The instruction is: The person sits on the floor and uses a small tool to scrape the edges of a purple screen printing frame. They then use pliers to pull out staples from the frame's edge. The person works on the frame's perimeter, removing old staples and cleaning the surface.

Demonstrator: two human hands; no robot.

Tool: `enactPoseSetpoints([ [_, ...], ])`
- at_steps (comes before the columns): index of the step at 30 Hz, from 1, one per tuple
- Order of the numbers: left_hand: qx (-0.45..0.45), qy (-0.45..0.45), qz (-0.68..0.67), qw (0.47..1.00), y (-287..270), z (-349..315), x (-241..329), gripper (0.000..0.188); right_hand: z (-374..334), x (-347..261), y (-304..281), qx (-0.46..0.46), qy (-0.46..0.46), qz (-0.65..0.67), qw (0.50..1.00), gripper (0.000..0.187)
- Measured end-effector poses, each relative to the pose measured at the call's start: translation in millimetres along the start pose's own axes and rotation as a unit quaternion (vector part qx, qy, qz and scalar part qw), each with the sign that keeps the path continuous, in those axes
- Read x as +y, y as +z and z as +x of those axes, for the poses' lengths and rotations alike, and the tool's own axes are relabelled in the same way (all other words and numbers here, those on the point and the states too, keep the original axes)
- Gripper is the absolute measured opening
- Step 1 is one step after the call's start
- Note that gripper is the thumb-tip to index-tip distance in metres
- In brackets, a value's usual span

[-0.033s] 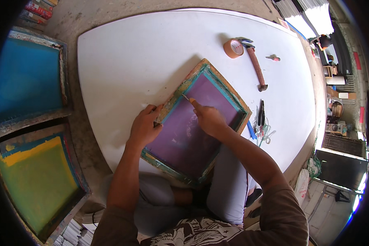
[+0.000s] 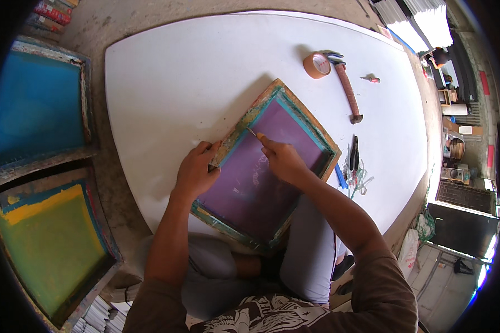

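Note:
A wooden screen-printing frame (image 2: 311,125) with purple mesh (image 2: 250,188) lies tilted on the white table (image 2: 194,72), its near corner over the table edge and my lap. My left hand (image 2: 196,171) grips the frame's left rail. My right hand (image 2: 282,160) rests over the mesh and pinches a thin pointed tool (image 2: 252,132) whose tip touches the inner edge of the left rail.
A tape roll (image 2: 316,65), a brown-handled hammer (image 2: 348,91) and a small red-handled screwdriver (image 2: 370,79) lie at the far right. Dark pliers (image 2: 354,154), a blue pen (image 2: 340,176) and string sit right of the frame. Blue (image 2: 33,105) and yellow-green (image 2: 50,244) screens lie on the floor at left.

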State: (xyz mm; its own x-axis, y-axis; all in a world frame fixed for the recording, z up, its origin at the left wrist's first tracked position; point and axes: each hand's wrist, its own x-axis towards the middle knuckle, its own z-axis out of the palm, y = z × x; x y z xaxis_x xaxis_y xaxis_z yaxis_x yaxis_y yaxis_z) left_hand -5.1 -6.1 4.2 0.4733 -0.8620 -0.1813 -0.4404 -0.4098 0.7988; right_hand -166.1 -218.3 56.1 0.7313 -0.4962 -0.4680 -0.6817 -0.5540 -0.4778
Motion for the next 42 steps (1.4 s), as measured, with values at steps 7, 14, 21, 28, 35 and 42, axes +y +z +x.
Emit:
enactPoseSetpoints([
  [7, 0.004, 0.005, -0.019, 1.0, -0.5, -1.5, -3.1, 0.072, 4.8, 32.5, 24.6, 0.081, -0.119, 0.095, 0.985, 0.04],
  [14, -0.008, -0.009, -0.054, 0.998, -5.5, -0.4, -2.3, 0.074, 10.3, 30.6, -15.9, -0.207, 0.213, 0.582, 0.757, 0.038],
  [21, 0.001, -0.026, -0.031, 0.999, -2.2, -0.7, 1.8, 0.073, 6.2, 40.4, 4.1, 0.175, -0.124, 0.017, 0.977, 0.033],
  [28, -0.002, -0.031, -0.05, 0.998, -7.0, -1.7, 4.6, 0.07, -0.4, 0.6, -13.7, 0.078, -0.018, -0.033, 0.996, 0.035],
  [35, 0.007, -0.011, -0.042, 0.999, -1.8, -2.1, -1.8, 0.07, -1.0, -6.1, -15.9, 0.059, -0.028, -0.145, 0.987, 0.042],
  [42, 0.003, -0.016, -0.045, 0.999, -2.0, -1.9, -2.4, 0.072, -5.1, -36.8, -16.6, 0.0, -0.002, -0.295, 0.955, 0.053],
])
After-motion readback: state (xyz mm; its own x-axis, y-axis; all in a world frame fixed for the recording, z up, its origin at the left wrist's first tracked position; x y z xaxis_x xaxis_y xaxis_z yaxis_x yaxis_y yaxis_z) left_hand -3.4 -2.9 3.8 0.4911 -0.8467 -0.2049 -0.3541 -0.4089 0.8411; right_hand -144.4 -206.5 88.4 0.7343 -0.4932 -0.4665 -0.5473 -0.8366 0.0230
